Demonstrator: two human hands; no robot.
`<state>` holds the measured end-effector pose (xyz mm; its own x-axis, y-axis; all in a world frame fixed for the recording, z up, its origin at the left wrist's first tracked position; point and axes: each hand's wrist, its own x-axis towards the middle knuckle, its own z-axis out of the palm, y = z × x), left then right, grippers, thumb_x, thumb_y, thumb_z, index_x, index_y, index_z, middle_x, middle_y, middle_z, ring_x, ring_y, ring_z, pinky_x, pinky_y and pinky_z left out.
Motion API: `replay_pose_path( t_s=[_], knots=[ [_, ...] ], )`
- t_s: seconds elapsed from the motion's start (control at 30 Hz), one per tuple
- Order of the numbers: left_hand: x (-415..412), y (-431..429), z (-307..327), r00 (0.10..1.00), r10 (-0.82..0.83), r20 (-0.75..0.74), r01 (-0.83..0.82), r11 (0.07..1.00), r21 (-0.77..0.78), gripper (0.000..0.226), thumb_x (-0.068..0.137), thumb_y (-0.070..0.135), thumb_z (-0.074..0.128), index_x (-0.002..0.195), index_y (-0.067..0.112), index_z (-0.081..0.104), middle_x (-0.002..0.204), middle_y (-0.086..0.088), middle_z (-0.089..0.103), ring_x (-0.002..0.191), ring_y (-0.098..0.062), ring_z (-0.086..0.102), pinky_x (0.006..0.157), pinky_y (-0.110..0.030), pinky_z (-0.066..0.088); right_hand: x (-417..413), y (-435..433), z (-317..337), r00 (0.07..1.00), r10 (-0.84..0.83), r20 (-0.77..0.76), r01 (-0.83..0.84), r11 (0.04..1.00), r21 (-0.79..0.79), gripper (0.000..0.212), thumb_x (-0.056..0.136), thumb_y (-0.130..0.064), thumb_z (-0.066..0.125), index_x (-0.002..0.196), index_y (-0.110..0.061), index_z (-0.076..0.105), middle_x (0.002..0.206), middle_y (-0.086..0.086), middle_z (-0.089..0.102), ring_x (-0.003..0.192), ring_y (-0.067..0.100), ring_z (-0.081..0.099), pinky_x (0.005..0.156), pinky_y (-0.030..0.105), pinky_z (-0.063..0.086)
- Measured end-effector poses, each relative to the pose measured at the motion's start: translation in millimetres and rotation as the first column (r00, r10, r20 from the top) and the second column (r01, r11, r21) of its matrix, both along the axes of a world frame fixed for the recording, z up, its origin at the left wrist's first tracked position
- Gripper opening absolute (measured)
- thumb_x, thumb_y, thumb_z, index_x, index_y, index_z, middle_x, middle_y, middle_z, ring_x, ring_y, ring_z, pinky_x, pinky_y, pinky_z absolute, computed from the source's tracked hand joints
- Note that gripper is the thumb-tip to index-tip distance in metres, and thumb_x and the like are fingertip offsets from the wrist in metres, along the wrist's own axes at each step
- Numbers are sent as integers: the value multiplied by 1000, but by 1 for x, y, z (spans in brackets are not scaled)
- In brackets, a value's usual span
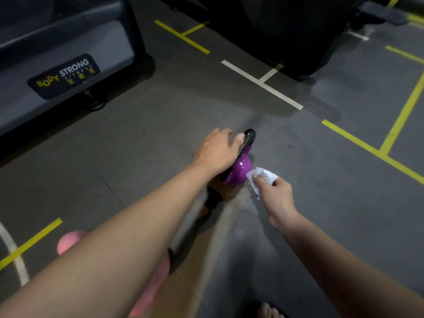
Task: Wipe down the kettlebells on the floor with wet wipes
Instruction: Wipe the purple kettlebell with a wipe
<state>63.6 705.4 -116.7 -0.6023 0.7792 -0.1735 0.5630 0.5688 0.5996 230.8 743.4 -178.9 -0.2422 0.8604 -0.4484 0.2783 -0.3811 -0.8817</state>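
The floor (160,134) is grey and smooth, with yellow lines (399,120) and a white line (261,83) taped on it. In the upper left of the frame stands a big grey machine (68,42) with a black label (64,75) that says BODY STRONG. At the top middle is a dark machine (286,31).

The purple kettlebell (239,172) is in the middle of the frame and leans over. I cannot tell if it touches the floor. The left hand (218,152) is curled over its black handle (249,136) and holds it. The right hand (275,193) pinches a white wipe (263,175) just beside the purple ball part, on its right.

A pink kettlebell (68,243) sits at the lower left, partly hidden behind the left arm. Toes of a foot (268,311) show at the bottom edge.
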Motion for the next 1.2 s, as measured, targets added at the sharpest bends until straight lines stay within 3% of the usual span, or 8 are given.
replay_pose_path(
  t_s=[0.17,0.37,0.5,0.6,0.73,0.87,1.03,1.2],
  knots=[
    [-19,-49,10,994,105,19,-105,994,0,50,103,52,47,129,14,65,123,-8,67,122,-27,57,100,-33,41,-1,-13,12,999,3,-44,-5,999,-52,17,92,-18,71,107,-10,72,90,6,76,72,13,66,55,17,50],
    [12,-84,8,999,32,-12,-34,983,-180,75,73,77,71,127,25,62,119,-2,70,114,-26,65,96,-39,53,-9,-24,21,994,-76,-80,73,996,-45,18,91,-16,61,103,-8,72,80,4,69,69,17,60,60,25,48],
    [36,-74,-12,998,47,-29,-53,961,-270,62,77,66,76,124,28,63,121,-9,69,116,-35,64,89,-37,51,-8,-28,16,995,-89,-52,88,996,-33,19,90,-19,61,101,-5,70,79,6,65,68,18,57,62,27,45],
    [38,-63,-36,985,135,111,-104,964,-245,55,75,58,81,119,30,65,117,-6,71,113,-33,65,89,-36,54,-7,-23,9,995,-97,-5,97,995,-35,18,91,-21,60,100,-9,69,78,4,64,68,18,56,61,26,45],
    [35,-53,-61,947,199,251,-153,970,-191,66,71,54,86,128,34,62,115,-2,73,118,-29,63,95,-38,53,-7,-10,0,995,-89,46,91,995,-43,19,91,-23,58,102,-11,69,79,1,66,66,15,57,61,25,45],
    [34,-45,-80,953,225,205,-202,971,-127,55,82,52,79,126,22,67,108,-10,75,115,-34,63,90,-38,53,-11,-2,-9,990,-64,122,66,998,-7,18,90,-26,58,102,-19,70,83,-4,70,72,15,60,67,28,47],
    [12,-42,-80,960,191,203,-172,979,-110,33,85,42,79,111,23,74,104,-8,77,110,-29,68,88,-32,52,-19,3,-11,982,91,166,-98,994,38,13,83,-23,48,72,-21,55,62,-10,53,59,13,43,56,27,36],
    [-5,-44,-69,953,164,255,-125,979,-162,27,83,38,82,105,23,74,103,-7,77,101,-26,71,79,-25,50,-17,-7,-12,969,201,146,-209,977,46,19,80,-31,46,62,-26,50,63,-10,48,60,14,39,61,31,32]
  ],
)
